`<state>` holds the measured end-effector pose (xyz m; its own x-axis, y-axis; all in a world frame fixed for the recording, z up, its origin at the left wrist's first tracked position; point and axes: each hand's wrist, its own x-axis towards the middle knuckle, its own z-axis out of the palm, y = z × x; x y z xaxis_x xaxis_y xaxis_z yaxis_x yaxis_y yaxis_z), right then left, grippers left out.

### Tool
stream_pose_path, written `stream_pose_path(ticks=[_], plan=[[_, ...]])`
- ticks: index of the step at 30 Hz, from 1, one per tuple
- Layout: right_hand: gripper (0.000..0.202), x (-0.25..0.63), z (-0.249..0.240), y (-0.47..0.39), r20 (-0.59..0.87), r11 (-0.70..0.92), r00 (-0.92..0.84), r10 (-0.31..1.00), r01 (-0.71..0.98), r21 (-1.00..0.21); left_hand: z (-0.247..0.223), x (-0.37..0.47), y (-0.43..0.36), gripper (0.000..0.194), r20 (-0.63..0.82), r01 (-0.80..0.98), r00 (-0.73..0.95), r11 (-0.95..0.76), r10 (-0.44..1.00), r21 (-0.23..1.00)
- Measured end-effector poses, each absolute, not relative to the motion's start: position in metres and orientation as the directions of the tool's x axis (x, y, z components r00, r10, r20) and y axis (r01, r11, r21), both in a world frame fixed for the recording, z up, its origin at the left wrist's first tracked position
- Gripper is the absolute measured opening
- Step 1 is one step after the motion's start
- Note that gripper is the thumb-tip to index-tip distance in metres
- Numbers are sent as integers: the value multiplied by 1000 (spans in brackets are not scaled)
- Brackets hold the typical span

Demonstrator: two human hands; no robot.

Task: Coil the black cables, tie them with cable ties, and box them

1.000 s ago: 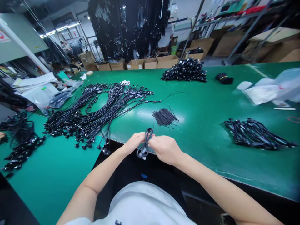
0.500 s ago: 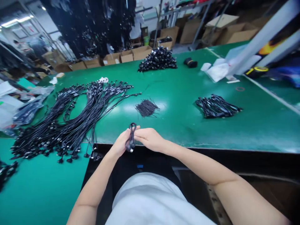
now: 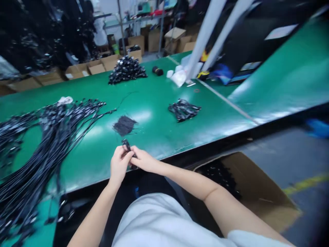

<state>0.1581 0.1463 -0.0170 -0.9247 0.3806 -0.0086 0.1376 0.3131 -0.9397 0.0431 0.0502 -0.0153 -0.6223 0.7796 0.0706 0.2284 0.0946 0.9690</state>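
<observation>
A folded black cable (image 3: 126,143) is pinched between both hands at the table's front edge. My left hand (image 3: 120,161) has its thumb and fingers closed round it. My right hand (image 3: 142,159) grips it from the other side, its fingers touching the left hand's. Just beyond lies a small pile of short black ties (image 3: 124,125). To the left spreads a big heap of long black cables (image 3: 53,147). Several bundled cables (image 3: 184,110) rest together to the right on the green table (image 3: 154,133).
A mound of black connectors (image 3: 127,69) sits at the back, with a dark roll (image 3: 157,71) beside it. White posts (image 3: 205,37) and a yellow tape measure (image 3: 203,75) stand further right. An open cardboard box (image 3: 254,188) is below the table edge.
The view has swung to the right, bringing the floor box into sight. Both hands have closed more tightly round the cable, whose loop no longer stands up in plain view.
</observation>
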Motion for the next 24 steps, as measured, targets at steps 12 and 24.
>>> stream_pose_path(ticks=[12,24], plan=[[29,252,8,378,168,488,-458,873,828,-276,-24,-112,-93,63,276,682,-719,724,637,104],[27,131,-1,280,121,912,-947,298,245,-327,-29,-129,-141,33,146,470,-872,882,468,-20]])
